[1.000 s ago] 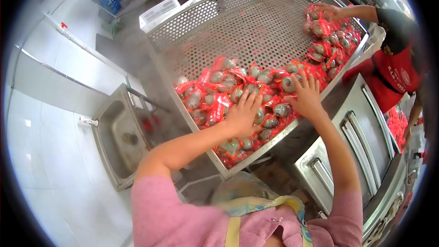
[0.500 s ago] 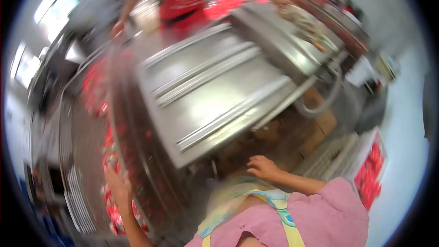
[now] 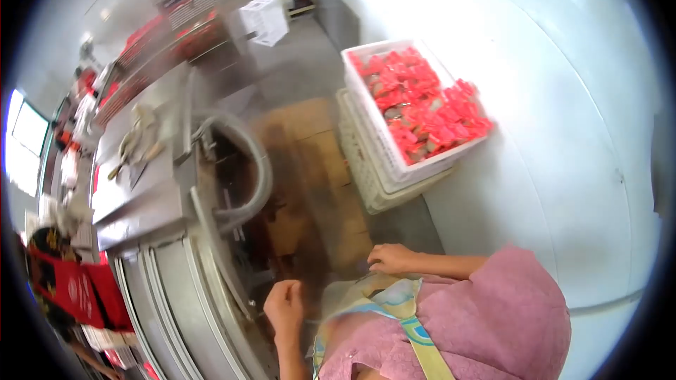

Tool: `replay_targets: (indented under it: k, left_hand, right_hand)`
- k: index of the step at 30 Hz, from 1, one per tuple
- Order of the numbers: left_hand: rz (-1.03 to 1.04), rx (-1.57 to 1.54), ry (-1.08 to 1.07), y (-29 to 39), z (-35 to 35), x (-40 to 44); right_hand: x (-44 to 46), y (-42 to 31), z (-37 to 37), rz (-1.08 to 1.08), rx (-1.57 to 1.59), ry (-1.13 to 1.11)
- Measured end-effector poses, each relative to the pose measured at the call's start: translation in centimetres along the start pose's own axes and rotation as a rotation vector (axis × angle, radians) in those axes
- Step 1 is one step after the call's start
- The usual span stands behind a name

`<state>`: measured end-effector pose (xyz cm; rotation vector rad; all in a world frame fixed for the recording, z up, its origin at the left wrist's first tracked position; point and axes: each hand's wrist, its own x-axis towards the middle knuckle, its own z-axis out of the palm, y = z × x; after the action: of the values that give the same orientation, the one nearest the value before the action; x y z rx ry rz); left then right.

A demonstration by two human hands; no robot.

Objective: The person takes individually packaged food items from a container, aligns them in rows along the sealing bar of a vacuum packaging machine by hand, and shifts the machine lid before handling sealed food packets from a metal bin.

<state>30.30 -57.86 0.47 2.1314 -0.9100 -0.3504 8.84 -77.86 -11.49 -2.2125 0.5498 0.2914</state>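
My left hand (image 3: 284, 307) is raised beside the front edge of the steel machine (image 3: 165, 288), fingers loosely bent and thumb apart, with nothing visible in it. In front of my apron (image 3: 398, 295) hovers my right hand (image 3: 391, 258), its fingers slightly curled and also without any object showing. Ahead of it, against the wall, a white crate (image 3: 384, 142) is filled with small red-and-clear plastic packets (image 3: 429, 109). That crate rests on a stack of cream crates (image 3: 366, 179). Neither hand touches the crates.
A thick grey hose (image 3: 260, 169) curves out from the machine's side. Gloves (image 3: 141, 127) lie on the machine's top. Brown cardboard (image 3: 310, 162) covers the floor. At far left stands a person in a red apron (image 3: 81, 292). A white basket (image 3: 265, 20) sits farther back.
My view has swung right, from the machine and packet-filled trough toward the wall and crates. My left hand has come away from the trough, nearer my body.
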Motion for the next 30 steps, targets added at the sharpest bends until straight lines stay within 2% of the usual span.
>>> replay_targets:
  k: [4,9,12,16,21,24,27,30]
  left_hand:
    - [0.102,0.019,-0.217,2.7,3.7,5.6]
    - [0.415,-0.082,-0.4,4.8,8.6,11.4]
    - [0.492,-0.005,-0.539,6.7,10.9,14.1]
    - [0.587,-0.035,-0.602,9.9,15.1,16.8]
    - [0.611,0.033,-0.607,14.3,21.5,21.1]
    - [0.646,0.124,-0.511,19.0,25.3,23.3]
    - [0.721,0.169,-0.482,22.2,29.2,24.5]
    - [0.679,0.328,-0.623,23.8,32.5,25.7]
  right_hand:
    - [-0.8,1.8,-2.6,0.09,0.063,0.243]
    - [-2.1,2.5,-4.6,0.287,0.174,0.48]
    - [-3.0,2.6,-5.0,0.381,0.203,0.485]
    - [-3.2,4.6,-4.5,0.373,0.228,0.455]
    - [-4.5,6.6,-9.5,0.384,0.305,0.459]
    - [-5.8,10.5,-12.7,0.404,0.221,0.497]
    - [-7.7,11.2,-17.1,0.472,0.233,0.618]
    - [-8.8,13.3,-18.1,0.383,0.229,0.795]
